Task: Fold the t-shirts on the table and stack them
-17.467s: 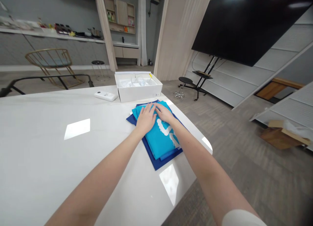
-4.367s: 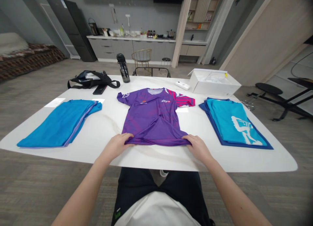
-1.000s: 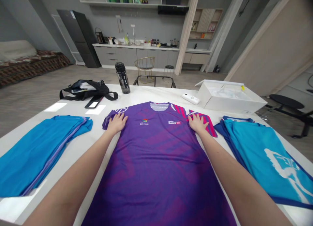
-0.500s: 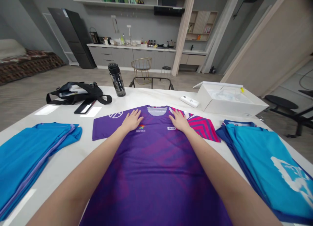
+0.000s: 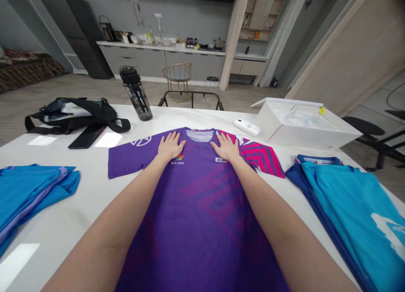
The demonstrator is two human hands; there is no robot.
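A purple sports shirt point(image 5: 199, 207) with a pink and purple right sleeve lies spread flat, front up, on the white table point(image 5: 95, 191). My left hand point(image 5: 171, 145) rests flat on the shirt's chest just left of the collar, fingers stretched out. My right hand point(image 5: 226, 147) lies flat just right of the collar, fingers apart. Neither hand holds anything. Both forearms stretch across the shirt's body.
A pile of blue shirts point(image 5: 30, 195) lies at the left, a folded stack of blue shirts point(image 5: 354, 207) at the right. Behind stand a dark water bottle point(image 5: 136, 94), a black bag point(image 5: 76, 113), a white remote-like device point(image 5: 247, 127) and an open white box point(image 5: 303, 123).
Over the last second both hands slid inward from the shoulder areas toward the collar, and the sleeves now lie spread flat. The view has moved closer and lower over the table.
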